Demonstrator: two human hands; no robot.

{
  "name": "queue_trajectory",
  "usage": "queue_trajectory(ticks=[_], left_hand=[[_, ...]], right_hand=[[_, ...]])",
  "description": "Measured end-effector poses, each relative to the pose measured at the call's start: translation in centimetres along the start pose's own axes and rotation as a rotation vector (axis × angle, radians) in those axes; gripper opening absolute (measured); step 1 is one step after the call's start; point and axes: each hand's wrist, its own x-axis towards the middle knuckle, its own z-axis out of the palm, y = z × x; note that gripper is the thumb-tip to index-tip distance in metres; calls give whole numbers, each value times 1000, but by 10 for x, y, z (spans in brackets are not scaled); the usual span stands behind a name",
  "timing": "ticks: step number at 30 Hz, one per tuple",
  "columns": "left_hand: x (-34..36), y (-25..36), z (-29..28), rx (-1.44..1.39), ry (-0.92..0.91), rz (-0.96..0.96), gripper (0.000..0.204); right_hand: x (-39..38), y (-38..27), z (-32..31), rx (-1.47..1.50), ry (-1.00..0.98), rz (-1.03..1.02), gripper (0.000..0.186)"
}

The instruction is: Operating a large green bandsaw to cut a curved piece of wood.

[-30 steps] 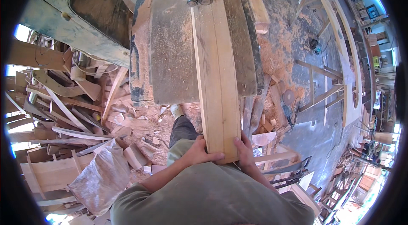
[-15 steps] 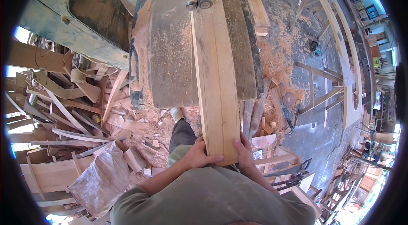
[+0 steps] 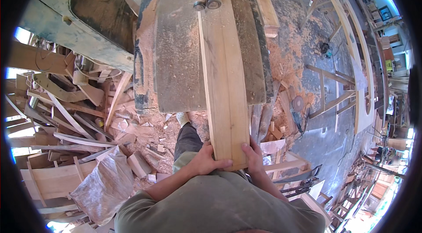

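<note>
A long, thick wooden plank (image 3: 226,83) lies lengthwise across the dusty saw table (image 3: 178,52) and runs out toward me past its near edge. My left hand (image 3: 206,159) grips the plank's near end at its left side, thumb on the top face. On the opposite edge, my right hand (image 3: 252,156) holds the same end, its thumb also on top. Fingers of both hands are partly hidden under the wood. A dark line runs along the plank's top. At the far part, a metal guide with rollers (image 3: 206,3) stands over the plank's left edge.
A large machine housing (image 3: 88,26) stands at the far left. Wood offcuts (image 3: 74,114) are heaped on the left, near a dusty plastic sheet (image 3: 105,184). A short beam (image 3: 261,4) lies right of the plank. An angle grinder (image 3: 299,114) rests on the floor, near wooden trestles (image 3: 334,88).
The plank and both hands stay in almost the same place; only a very slight shift shows near the rollers.
</note>
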Motion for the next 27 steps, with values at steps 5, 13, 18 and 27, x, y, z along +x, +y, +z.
queue_trajectory(ticks=[5, 13, 18, 27], left_hand=[[0, 7, 0, -40, -3, -26, 69], [2, 6, 0, -82, 6, -32, 66], [5, -2, 0, -132, 23, 2, 62], [7, -6, -4, -75, 12, 61, 67]], right_hand=[[0, -6, 5, 34, 18, 12, 63], [5, 0, 0, 44, 1, -10, 64], [7, 0, 1, 32, 3, 0, 66], [12, 1, 1, 60, -26, -13, 70]])
